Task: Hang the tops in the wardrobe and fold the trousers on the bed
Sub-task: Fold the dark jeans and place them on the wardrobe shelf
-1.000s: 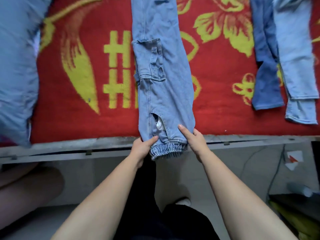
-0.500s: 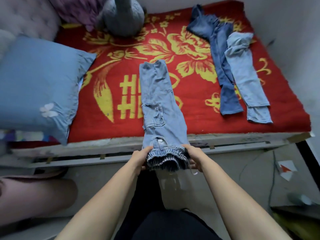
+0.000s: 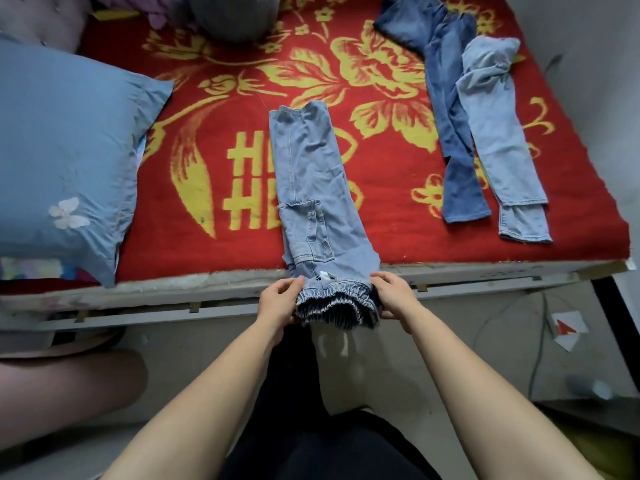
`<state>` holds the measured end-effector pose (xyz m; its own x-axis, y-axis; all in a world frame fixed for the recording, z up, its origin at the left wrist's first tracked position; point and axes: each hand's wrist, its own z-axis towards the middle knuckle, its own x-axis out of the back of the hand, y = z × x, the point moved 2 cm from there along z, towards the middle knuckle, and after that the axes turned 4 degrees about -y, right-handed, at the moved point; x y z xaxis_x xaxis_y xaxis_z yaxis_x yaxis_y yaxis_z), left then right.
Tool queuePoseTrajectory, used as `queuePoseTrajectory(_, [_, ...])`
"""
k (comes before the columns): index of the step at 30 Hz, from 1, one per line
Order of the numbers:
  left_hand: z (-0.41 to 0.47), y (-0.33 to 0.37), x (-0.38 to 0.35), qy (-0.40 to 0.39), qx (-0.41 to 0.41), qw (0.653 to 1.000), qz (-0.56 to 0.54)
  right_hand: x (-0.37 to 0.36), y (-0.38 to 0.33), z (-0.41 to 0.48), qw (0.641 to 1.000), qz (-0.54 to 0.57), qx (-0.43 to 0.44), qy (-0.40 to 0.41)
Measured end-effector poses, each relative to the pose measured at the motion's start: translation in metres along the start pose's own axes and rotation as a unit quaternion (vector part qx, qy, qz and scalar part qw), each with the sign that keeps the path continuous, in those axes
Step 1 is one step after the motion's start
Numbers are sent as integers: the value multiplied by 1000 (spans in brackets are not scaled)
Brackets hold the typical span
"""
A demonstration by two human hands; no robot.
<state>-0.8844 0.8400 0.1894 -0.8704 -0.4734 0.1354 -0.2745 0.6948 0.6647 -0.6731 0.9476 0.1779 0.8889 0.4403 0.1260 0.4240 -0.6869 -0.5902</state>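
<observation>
The light blue cargo trousers [image 3: 311, 202] lie lengthwise in the middle of the frame on the bed [image 3: 381, 237], which is covered by a red blanket with yellow flowers. The waist points to the top of the frame and the side pocket faces up. The elastic cuffs [image 3: 336, 303] hang over the near edge of the bed, just below the centre of the frame. The left hand [image 3: 278, 303] grasps the cuffs on their left side, its fingers [image 3: 292, 283] curled round the gathered cloth. The right hand [image 3: 394, 299] grasps them on their right side in the same way.

In the upper right of the frame, dark blue jeans [image 3: 453, 133] and pale jeans [image 3: 498, 140] lie side by side on the blanket, touching each other and well apart from the cargo trousers. A blue pillow [image 3: 62, 150] fills the left of the frame. A grey round cushion [image 3: 235, 15] sits at the top edge.
</observation>
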Motion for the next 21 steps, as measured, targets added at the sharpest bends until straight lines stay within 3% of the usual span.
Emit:
queuePoseTrajectory(9, [144,32,-9,-9,162,985,-56,-10,-51,123,991,-48,-112,59])
queuePoseTrajectory(13, [205,57,-17,-41,179,977,-107,-22,-70,177,990,24,-117,79])
queuePoseTrajectory(16, [244,59,-16,-63,141,984,85,-26,-76,212,995,-49,-68,60])
queuePoseTrajectory(18, [257,46,-18,-93,97,961,240,-24,-72,223,981,-183,-11,62])
queuePoseTrajectory(21, [258,27,-26,-84,10,912,401,-24,-53,228,953,-294,47,63])
